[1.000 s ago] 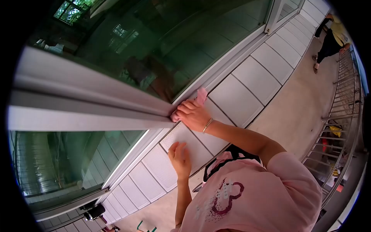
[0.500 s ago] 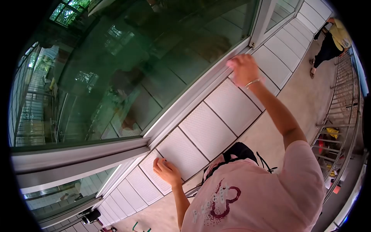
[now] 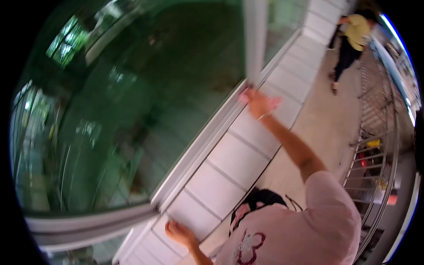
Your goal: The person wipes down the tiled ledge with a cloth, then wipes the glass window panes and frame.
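My right hand is closed on a pink cloth, part of which sticks out beside the palm. It presses at the lower window frame track, near the upright frame post. Motion blurs the fingers a little. My left hand rests on the white tiled sill near the lower window corner, fingers loosely bent and holding nothing that I can see. Beyond the frame is the dark green window glass, full of reflections.
A person in a yellow top is on the walkway at the upper right. A metal railing runs along the right side, with yellow and red items behind it. A second window pane continues past the post.
My view has turned and shifted. My right hand has moved along the track to the frame post, and the pink cloth shows more clearly. My left hand stays on the sill.
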Tool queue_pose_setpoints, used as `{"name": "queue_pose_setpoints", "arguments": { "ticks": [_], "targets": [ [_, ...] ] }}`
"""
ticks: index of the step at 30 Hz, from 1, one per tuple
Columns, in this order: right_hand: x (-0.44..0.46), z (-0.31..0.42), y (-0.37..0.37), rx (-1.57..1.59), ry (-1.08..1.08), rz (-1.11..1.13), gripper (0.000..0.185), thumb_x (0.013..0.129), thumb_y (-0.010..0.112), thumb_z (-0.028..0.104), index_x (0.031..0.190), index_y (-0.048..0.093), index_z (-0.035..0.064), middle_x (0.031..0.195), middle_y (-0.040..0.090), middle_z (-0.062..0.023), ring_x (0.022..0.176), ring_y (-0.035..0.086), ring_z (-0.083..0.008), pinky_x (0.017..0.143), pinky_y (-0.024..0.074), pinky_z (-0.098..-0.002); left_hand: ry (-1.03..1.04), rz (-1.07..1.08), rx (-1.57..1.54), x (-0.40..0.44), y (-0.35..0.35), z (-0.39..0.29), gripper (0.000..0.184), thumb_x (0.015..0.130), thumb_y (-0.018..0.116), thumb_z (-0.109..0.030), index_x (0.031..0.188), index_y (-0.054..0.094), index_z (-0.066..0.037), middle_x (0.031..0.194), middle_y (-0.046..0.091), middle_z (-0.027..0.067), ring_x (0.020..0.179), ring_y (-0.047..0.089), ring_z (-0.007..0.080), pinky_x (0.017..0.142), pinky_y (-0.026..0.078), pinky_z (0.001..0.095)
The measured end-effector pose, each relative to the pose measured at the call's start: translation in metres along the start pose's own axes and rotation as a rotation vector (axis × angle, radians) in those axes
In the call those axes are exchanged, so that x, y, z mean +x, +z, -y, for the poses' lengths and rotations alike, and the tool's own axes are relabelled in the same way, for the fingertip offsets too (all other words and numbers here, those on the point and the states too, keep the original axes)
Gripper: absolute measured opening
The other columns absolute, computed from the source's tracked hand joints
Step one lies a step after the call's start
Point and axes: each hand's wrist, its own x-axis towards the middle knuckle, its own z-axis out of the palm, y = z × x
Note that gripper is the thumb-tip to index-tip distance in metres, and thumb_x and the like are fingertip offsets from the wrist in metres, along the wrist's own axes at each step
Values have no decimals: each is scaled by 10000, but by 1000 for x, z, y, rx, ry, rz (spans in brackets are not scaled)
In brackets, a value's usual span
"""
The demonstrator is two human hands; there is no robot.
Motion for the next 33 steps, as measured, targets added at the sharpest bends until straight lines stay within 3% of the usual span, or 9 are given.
{"name": "queue_pose_setpoints", "arguments": {
  "ticks": [4,6,8,10,12,15,21,28,33],
  "targets": [
    [-77,-6,-75,33,-135,119,261,954,520,199,1112,675,339,1243,658,48,1047,648,-226,776,327,-736,17,48,36,-58,-20,-35,172,936,515,-72,1059,589,23,1187,556,235,1091,530,415,948,436,514],
    [-105,-9,-101,12,-69,215,246,924,551,198,1071,689,339,1187,656,69,989,653,-233,854,422,-622,46,80,-17,-75,-4,-46,167,924,520,-59,1052,587,24,1183,550,239,1083,521,420,935,430,529],
    [-131,19,-135,-43,-100,330,255,918,568,193,1070,704,347,1202,634,92,1091,618,-205,955,478,-453,6,79,6,-75,10,-37,329,974,564,-310,1157,626,-44,1184,598,167,1082,553,401,927,433,593],
    [-158,65,-118,-28,-150,355,297,953,521,188,1028,695,417,1165,635,170,1015,647,-152,933,331,-674,94,100,-63,-48,20,-17,298,969,555,-258,1158,622,-38,1169,593,188,1085,551,409,928,430,599],
    [-158,119,-130,76,-157,465,244,961,527,228,914,673,419,1096,639,214,935,648,-115,811,298,-660,145,145,-209,-13,36,-6,290,950,573,-195,1180,625,-26,1199,582,233,1112,543,422,948,423,595],
    [-196,134,-76,216,-428,246,222,843,639,240,1064,643,221,1210,583,-11,1114,582,-222,927,404,-474,352,182,-429,36,68,-67,218,897,538,-49,1097,576,30,1155,543,226,1084,508,417,961,400,544],
    [-194,128,-60,481,-371,166,301,906,636,266,1194,650,181,1282,571,-43,1236,523,-261,1065,384,-434,541,376,-669,71,117,-193,303,947,529,-95,1221,554,32,1226,550,215,1180,502,390,1034,381,506],
    [-150,32,-67,467,-314,158,142,887,633,241,1000,702,188,1171,613,-8,1196,532,-218,1019,338,-544,684,647,-857,64,146,-309,374,1021,443,-135,1348,505,35,1340,542,206,1241,512,380,1089,372,448],
    [-125,-63,-87,551,380,144,237,975,535,318,938,721,176,1172,699,-35,1024,656,-234,816,470,-474,902,709,-731,91,221,-334,462,943,560,-99,1380,480,28,1439,465,217,1333,437,401,1114,345,474]
  ]
}}
